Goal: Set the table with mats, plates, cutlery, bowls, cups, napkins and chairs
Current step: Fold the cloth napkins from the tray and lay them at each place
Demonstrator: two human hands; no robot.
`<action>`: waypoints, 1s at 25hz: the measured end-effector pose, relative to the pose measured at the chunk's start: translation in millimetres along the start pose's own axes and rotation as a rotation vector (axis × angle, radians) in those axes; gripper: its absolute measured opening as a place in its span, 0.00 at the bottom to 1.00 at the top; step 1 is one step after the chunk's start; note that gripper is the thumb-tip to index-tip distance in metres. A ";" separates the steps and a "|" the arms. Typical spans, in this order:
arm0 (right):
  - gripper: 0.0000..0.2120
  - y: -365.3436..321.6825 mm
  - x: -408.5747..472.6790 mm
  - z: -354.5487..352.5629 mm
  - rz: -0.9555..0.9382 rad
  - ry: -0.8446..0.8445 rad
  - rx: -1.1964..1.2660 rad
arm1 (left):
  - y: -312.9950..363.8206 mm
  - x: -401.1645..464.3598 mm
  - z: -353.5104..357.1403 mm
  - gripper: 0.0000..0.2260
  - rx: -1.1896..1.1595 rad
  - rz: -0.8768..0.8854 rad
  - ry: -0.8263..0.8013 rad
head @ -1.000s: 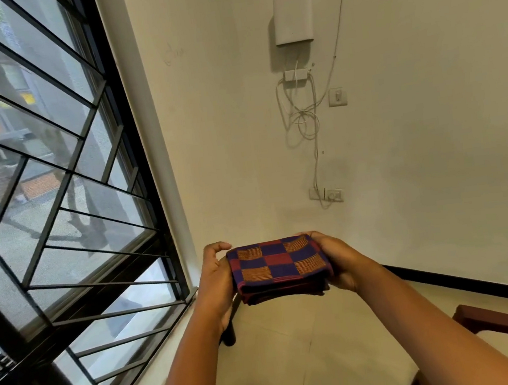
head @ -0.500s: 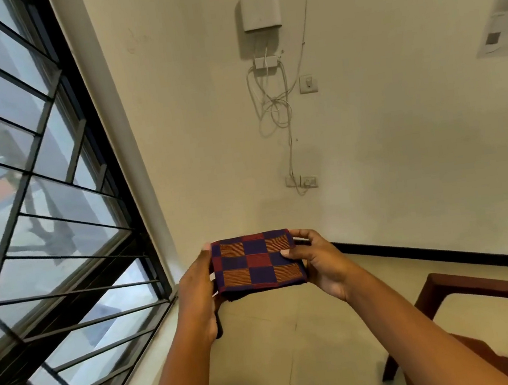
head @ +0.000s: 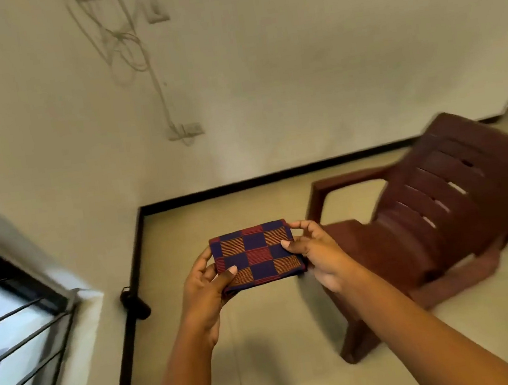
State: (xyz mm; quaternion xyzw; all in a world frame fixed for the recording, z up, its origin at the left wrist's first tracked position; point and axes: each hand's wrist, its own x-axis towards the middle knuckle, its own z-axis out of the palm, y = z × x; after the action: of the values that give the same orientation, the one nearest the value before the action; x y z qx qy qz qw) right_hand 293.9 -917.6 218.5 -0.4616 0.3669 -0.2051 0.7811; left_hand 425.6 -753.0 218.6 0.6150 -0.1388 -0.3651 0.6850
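A folded stack of checked cloth (head: pixel 256 255), blue with red and orange squares, is held level in front of me over the floor. My left hand (head: pixel 206 290) grips its left edge, thumb lying on top. My right hand (head: pixel 315 250) pinches its right edge, thumb on top and fingers curled round the far corner. A dark brown plastic chair (head: pixel 437 220) with a slatted back stands on the tiled floor just right of my hands, its seat facing left.
A cream wall with hanging cables and a socket (head: pixel 186 131) rises ahead. A barred window (head: pixel 11 347) fills the lower left. A small dark object (head: pixel 135 303) lies by the black skirting in the corner. Pale floor tiles (head: pixel 269 368) spread below my arms.
My view has swung down and to the right, bringing the brown chair fully into sight. Both hands still hold the folded cloth; my left thumb now rests on top of it.
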 end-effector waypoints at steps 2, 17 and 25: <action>0.16 1.9 -11.7 -37.4 -0.013 0.115 0.045 | -16.5 9.9 30.8 0.27 0.025 -0.027 -0.095; 0.14 -14.6 -134.4 -335.1 -0.116 0.848 0.410 | -136.9 -0.9 344.1 0.25 0.176 -0.320 -0.762; 0.10 -33.9 -218.7 -466.6 -0.272 1.165 0.673 | -188.5 -50.8 524.4 0.23 0.309 -0.380 -1.105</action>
State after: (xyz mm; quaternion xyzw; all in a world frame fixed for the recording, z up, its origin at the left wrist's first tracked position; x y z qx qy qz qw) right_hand -202.8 -1056.3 189.9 -0.0502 0.5824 -0.6190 0.5245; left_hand -7.0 -1103.2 161.3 0.4408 -0.4132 -0.7222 0.3367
